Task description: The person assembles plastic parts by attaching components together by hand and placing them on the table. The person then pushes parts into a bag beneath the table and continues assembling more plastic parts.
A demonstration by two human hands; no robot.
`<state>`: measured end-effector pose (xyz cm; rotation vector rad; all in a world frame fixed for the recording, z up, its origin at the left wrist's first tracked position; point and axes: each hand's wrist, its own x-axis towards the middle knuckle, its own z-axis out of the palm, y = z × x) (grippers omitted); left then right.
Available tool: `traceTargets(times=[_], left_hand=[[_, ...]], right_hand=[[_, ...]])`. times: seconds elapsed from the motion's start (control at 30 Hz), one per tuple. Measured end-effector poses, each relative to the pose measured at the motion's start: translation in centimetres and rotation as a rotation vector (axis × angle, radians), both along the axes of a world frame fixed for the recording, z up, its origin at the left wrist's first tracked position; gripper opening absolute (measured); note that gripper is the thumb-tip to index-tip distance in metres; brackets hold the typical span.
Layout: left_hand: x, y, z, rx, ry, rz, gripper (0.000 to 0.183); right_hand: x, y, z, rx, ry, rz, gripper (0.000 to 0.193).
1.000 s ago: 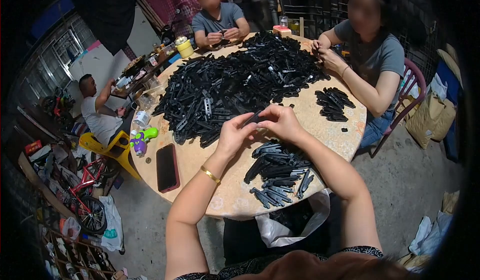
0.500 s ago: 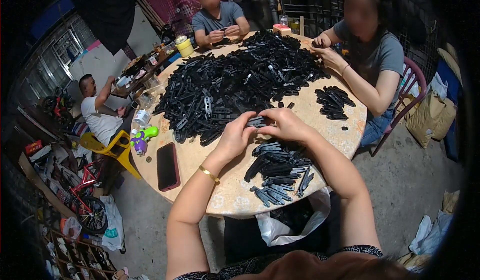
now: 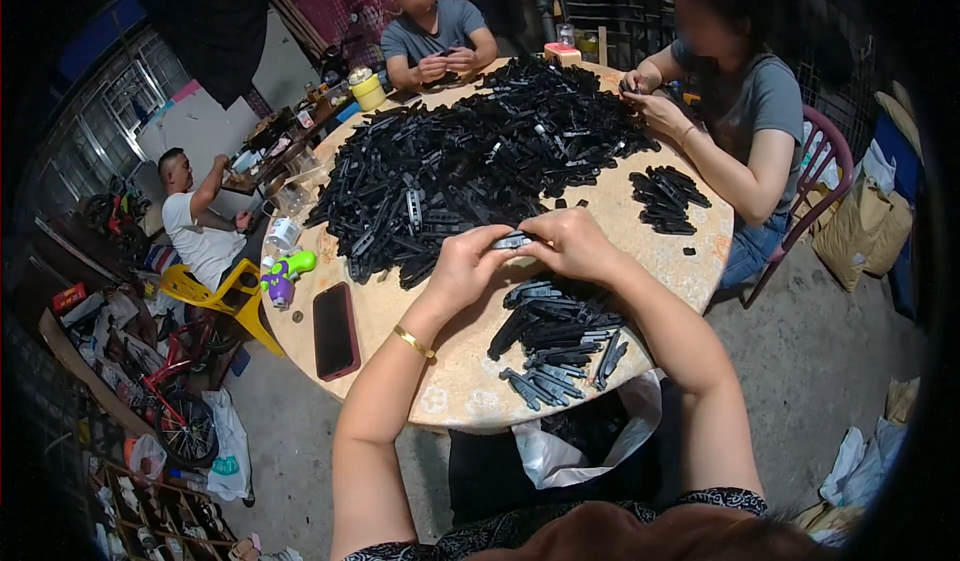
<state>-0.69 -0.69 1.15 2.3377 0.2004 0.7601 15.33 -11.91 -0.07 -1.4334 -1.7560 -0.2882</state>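
Observation:
My left hand (image 3: pixel 468 265) and my right hand (image 3: pixel 572 243) meet over the round table (image 3: pixel 455 391), both gripping one small black plastic part (image 3: pixel 512 242) between their fingertips. A gold bangle circles my left wrist. Just below my hands lies a small pile of finished black parts (image 3: pixel 558 336). Beyond them spreads a big heap of black plastic parts (image 3: pixel 470 156) covering the table's middle.
A phone in a red case (image 3: pixel 335 330) and a green and purple toy (image 3: pixel 281 274) lie at the table's left. Two other people sit at the far side handling parts; a smaller pile (image 3: pixel 668 199) lies by the right one. A white bag (image 3: pixel 580 441) hangs below the table edge.
My hands have stayed over the same spot, shifting their fingers slightly on the black part. The piles have not moved.

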Motion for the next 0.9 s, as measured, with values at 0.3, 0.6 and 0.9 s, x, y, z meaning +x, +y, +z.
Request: traceTargets(times=[0.3,0.6,0.9], left_hand=[[-0.1,0.7,-0.3,-0.236,0.122,-0.042,0.026],[0.0,-0.7,-0.4,-0.159,0.363,-0.325,0.028],[-1.6,4.8,-0.8,0.424,0.334,0.406,0.017]], right_hand=[[1.5,0.6,0.1,-0.177,0.567,0.119,0.034],[8.5,1.0,-3.4,-0.471,-0.053,-0.409,0.032],[6.1,0.5,-1.3,-0.328,0.119,-0.494,0.022]])
